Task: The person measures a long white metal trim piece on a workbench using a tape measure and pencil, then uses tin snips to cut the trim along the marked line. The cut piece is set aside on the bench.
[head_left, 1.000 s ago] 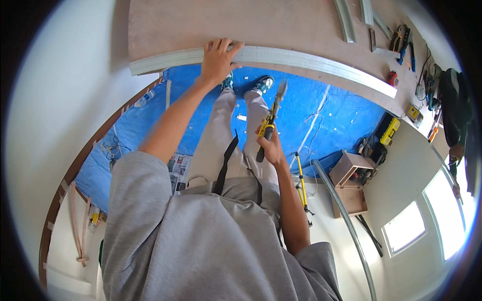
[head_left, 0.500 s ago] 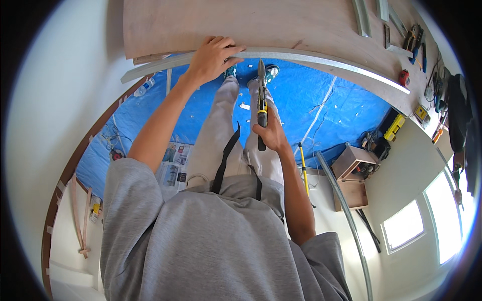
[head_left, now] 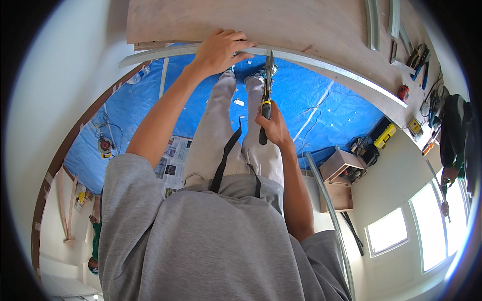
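Observation:
A long, thin galvanised metal channel (head_left: pixel 165 52) lies crosswise along the near edge of a wooden board. My left hand (head_left: pixel 221 51) grips it left of the middle, fingers over the top and thumb at the near side. In my right hand (head_left: pixel 276 124) is a pair of tin snips (head_left: pixel 266 108) with black and yellow handles, pointing away from me. Their jaws meet the channel's near edge, just right of my left hand. Whether the blades have closed on the metal is too small to tell.
Blue sheeting (head_left: pixel 196 118) covers the floor, with newspaper (head_left: pixel 175 163) at left. On the board (head_left: pixel 226 17) at right lie metal offcuts (head_left: pixel 372 25), pliers (head_left: pixel 418 57) and a red tape measure (head_left: pixel 403 92). A wooden box (head_left: pixel 344 165) stands right. Green-sleeved people (head_left: pixel 96 236) show at both sides.
The tin snips have moved forward and slightly right, so the jaws now reach the channel. My left hand has shifted a little right and stays on it. Green-sleeved people have come into view.

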`<state>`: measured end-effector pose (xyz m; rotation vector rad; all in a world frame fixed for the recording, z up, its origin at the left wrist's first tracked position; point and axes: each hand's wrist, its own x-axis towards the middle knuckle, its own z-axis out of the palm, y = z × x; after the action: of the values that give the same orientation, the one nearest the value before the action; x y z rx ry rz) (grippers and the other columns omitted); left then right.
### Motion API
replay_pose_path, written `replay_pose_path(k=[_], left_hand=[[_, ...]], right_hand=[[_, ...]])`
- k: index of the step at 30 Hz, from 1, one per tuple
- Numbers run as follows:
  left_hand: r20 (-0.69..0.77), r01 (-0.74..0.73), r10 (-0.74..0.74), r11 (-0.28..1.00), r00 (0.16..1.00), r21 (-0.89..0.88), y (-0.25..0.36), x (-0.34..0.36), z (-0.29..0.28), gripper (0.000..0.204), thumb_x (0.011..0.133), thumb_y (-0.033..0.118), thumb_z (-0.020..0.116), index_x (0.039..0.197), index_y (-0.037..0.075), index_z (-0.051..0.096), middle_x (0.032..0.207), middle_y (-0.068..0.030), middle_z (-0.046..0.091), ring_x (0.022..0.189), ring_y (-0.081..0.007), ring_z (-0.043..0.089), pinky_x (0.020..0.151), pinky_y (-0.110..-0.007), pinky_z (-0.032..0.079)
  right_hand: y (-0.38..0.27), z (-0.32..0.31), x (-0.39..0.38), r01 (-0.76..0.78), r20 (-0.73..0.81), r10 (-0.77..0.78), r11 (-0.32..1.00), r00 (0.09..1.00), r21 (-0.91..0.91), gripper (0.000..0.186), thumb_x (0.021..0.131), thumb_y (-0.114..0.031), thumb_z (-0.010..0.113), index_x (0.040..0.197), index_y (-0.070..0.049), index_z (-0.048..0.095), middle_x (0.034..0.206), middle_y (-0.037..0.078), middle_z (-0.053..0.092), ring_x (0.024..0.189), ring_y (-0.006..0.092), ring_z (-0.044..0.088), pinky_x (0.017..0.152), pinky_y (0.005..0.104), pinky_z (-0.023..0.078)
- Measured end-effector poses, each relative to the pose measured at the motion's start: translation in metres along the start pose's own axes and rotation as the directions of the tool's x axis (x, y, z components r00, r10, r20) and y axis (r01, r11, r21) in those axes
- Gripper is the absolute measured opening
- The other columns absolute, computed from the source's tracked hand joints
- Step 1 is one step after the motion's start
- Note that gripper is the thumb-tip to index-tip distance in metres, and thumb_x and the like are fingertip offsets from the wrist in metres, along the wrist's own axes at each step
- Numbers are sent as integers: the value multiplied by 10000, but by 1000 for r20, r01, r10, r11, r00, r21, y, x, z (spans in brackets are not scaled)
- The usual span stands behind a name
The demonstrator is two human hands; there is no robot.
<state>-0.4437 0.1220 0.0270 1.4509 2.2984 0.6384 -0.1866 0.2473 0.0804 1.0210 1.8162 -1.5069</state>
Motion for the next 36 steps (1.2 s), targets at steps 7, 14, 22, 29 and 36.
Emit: replay_pose_path(k=[7, 14, 22, 29, 36], left_hand=[[51, 15, -12, 999, 999, -45, -3, 2, -1, 344, 934, 404, 704, 1209, 203, 754, 1106, 9, 675, 1051, -233, 633, 959, -392, 489], [35, 17, -17, 1000, 999, -19, -1, 3, -2, 352, 944, 436, 679, 1194, 204, 767, 1050, 23, 690, 1038, -208, 647, 972, -393, 492], [55, 19, -16, 998, 998, -55, -1, 3, -6, 345, 935, 386, 705, 1234, 221, 748, 1098, 14, 665, 1035, -234, 627, 945, -396, 491], [66, 17, -12, 998, 998, -67, -1, 4, -7, 351, 942, 394, 697, 1236, 210, 750, 1079, 6, 669, 1028, -234, 631, 940, -394, 498], [81, 12, -4, 996, 997, -94, -2, 6, -7, 349, 931, 375, 710, 1240, 218, 749, 1041, -3, 664, 995, -237, 627, 908, -397, 499]], right_hand=[[-6, -5, 0, -13, 57, 12, 1000, 998, 23, 457, 804, -269, 679, 1134, 22, 555, 971, 131, 617, 894, 251, 604, 842, 385, 491], [-10, -2, -1, -59, 71, 59, 998, 996, -3, 489, 800, -257, 663, 1179, 28, 541, 991, 129, 616, 921, 258, 609, 864, 382, 493], [-12, -4, -2, -27, 49, 24, 997, 998, 65, 474, 781, -244, 672, 1142, 27, 528, 956, 144, 591, 881, 269, 585, 820, 395, 486], [5, 3, 7, 29, 56, -33, 998, 998, 64, 549, 748, -270, 720, 1147, 42, 507, 841, 151, 566, 792, 289, 564, 740, 430, 476], [9, 1, 11, -28, 163, 8, 993, 987, 118, 541, 747, -252, 717, 1141, 38, 485, 853, 164, 583, 814, 300, 585, 760, 431, 486]])
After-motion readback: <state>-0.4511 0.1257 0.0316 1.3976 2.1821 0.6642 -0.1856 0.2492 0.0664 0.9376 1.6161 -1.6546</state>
